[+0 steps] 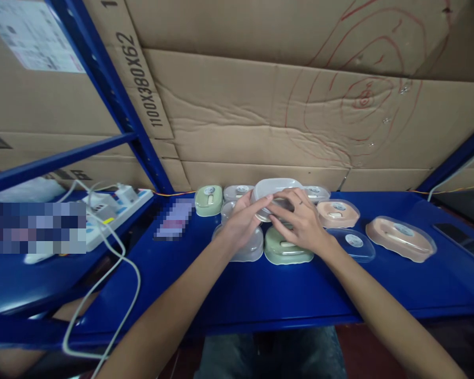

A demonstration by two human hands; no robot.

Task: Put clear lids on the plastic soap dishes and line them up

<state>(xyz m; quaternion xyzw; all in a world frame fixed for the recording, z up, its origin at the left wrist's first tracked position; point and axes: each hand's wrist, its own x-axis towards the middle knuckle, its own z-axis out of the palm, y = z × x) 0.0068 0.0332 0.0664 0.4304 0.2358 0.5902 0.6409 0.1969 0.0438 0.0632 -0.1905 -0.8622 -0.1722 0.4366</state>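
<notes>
Between my two hands is a pale plastic food container (274,185) with a rounded rim, raised above the blue table. My left hand (243,220) grips its left side, and the fingers of my right hand (300,218), one wearing a ring, curl over its near right side. Part of the container is hidden behind the fingers. Just below my hands stand a green lidded container (288,255) and a clear greyish container (248,250). A clear lid with a round label (354,242) lies right of my right wrist.
A green container (208,202) and a grey one (239,190) stand along the cardboard wall (240,105). Pink containers (338,215) are to the right. A power strip (118,218) with white cables (136,279) lies left. A dark phone-like slab (458,237) rests far right.
</notes>
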